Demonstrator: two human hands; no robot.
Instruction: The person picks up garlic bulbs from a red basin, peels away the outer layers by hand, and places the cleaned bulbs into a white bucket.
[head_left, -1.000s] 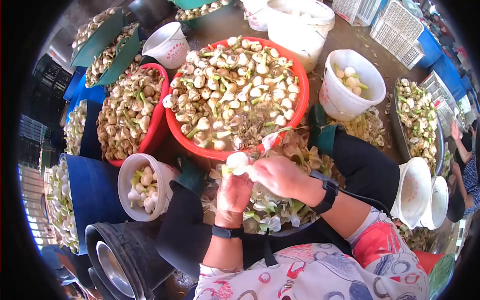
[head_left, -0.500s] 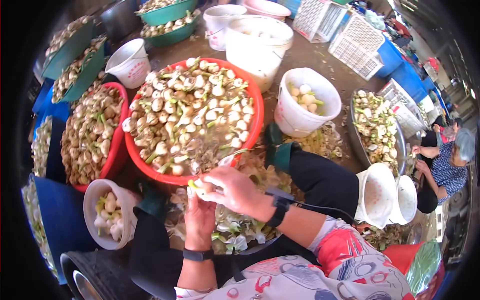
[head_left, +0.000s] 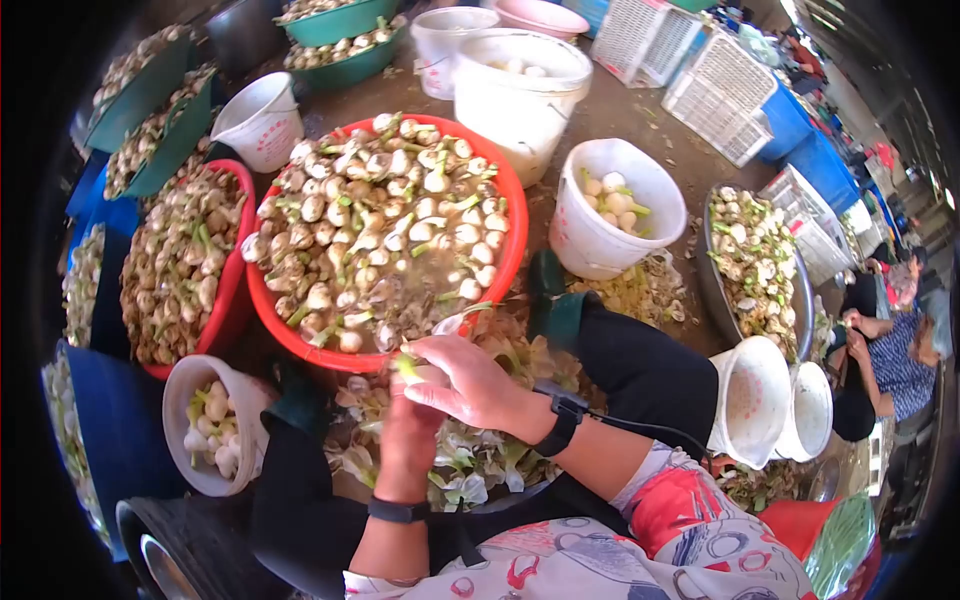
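Observation:
My left hand (head_left: pixel 408 425) and my right hand (head_left: pixel 470 380) meet at the near rim of a big red basin (head_left: pixel 515 235). Between them is a pale bulb (head_left: pixel 410 368) with a green stem, partly covered by my fingers. The fingers of my right hand curl over it, and my left hand is around its underside, its fingertips hidden. Many bulbs (head_left: pixel 350 230) lie in murky water in the basin. Below my hands is a heap of peeled skins (head_left: pixel 480 460) on the floor.
White buckets with peeled bulbs stand at the left (head_left: pixel 250 440) and right (head_left: pixel 650 190). A second red tub (head_left: pixel 240 280) and blue bins (head_left: pixel 120 430) are at the left. A metal basin (head_left: pixel 805 300) of bulbs is at the right, beside another person (head_left: pixel 895 360).
My left hand has turned and risen slightly, its fingers now more hidden behind the bulb. My right hand has shifted a little around it. The other person at the right has leaned lower.

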